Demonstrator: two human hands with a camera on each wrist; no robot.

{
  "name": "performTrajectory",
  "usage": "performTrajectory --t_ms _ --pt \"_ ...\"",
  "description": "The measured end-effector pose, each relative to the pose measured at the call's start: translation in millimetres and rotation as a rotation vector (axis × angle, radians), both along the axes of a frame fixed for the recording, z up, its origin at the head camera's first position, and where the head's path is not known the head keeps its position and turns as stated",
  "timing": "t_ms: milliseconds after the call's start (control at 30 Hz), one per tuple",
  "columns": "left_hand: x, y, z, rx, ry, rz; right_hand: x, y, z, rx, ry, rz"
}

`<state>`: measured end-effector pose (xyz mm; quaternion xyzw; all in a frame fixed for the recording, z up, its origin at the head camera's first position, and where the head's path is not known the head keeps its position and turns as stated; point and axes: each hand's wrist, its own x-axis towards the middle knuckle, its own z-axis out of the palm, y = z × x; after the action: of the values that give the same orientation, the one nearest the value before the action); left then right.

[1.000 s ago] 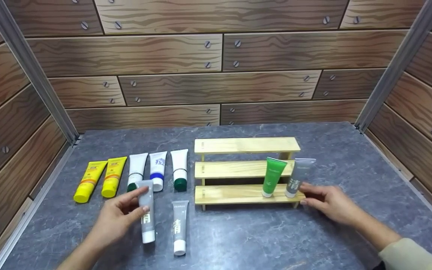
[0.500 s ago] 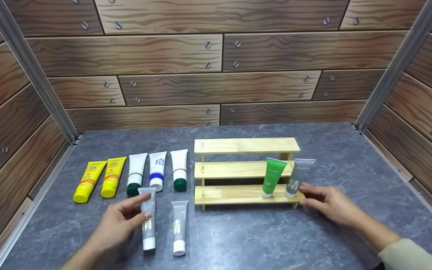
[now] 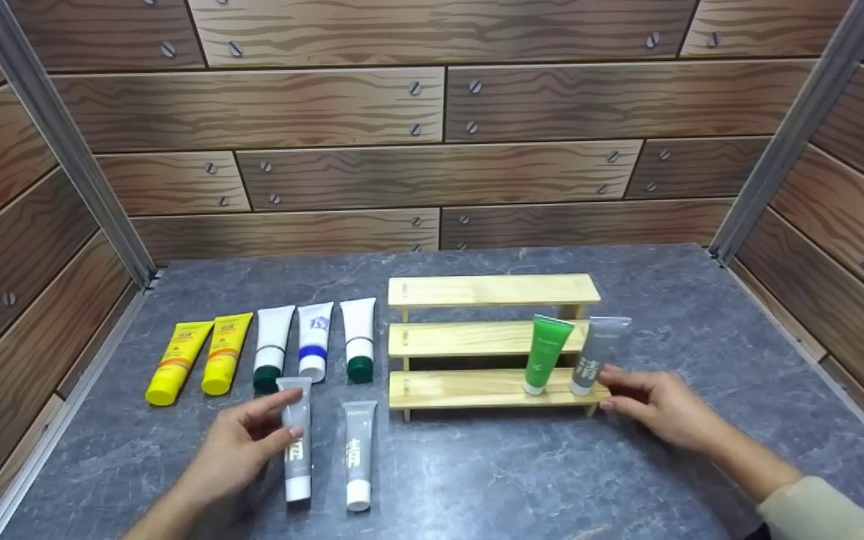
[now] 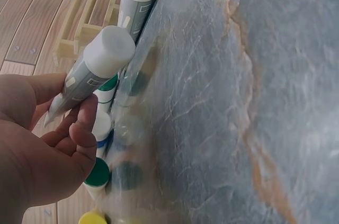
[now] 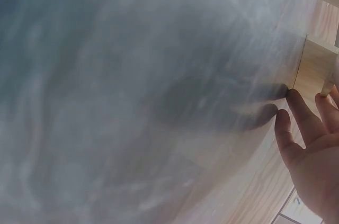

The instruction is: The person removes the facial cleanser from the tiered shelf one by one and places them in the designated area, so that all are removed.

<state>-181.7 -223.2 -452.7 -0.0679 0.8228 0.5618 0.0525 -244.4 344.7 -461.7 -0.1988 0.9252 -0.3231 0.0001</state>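
My left hand (image 3: pixel 241 442) pinches a grey tube with a white cap (image 3: pixel 297 450) between thumb and fingers, cap end toward me. In the left wrist view that tube (image 4: pixel 95 62) is tilted, its cap raised toward the camera. Just right of it a matching grey tube (image 3: pixel 358 457) lies on the table. My right hand (image 3: pixel 664 405) grips the right end of the lowest step of a three-tier wooden shelf (image 3: pixel 462 388), its fingertips on the wood in the right wrist view. On that step stand a green tube (image 3: pixel 548 352) and another grey tube (image 3: pixel 598 356).
Behind my left hand lies a row of tubes: two yellow ones (image 3: pixel 178 364), a white one with a green cap (image 3: pixel 274 341), one with a blue band (image 3: pixel 316 341), and another green-capped one (image 3: pixel 359 337). Wood-patterned panels (image 3: pixel 439 105) enclose the marbled grey table (image 3: pixel 492 480).
My left hand has brought the pinched grey tube a little toward me, level with the matching tube, and has been nearly still over the last half second. The right hand has not moved.
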Motion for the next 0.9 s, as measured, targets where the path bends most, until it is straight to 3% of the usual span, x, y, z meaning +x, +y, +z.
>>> performTrajectory --t_ms 233,900 --pt "-1.3 4.0 -3.0 -0.01 -0.017 -0.003 0.6 -0.2 -0.3 0.0 -0.004 -0.014" --pt "-4.2 6.7 -13.8 -0.058 -0.029 -0.087 0.5 -0.6 -0.5 0.01 0.021 -0.008"
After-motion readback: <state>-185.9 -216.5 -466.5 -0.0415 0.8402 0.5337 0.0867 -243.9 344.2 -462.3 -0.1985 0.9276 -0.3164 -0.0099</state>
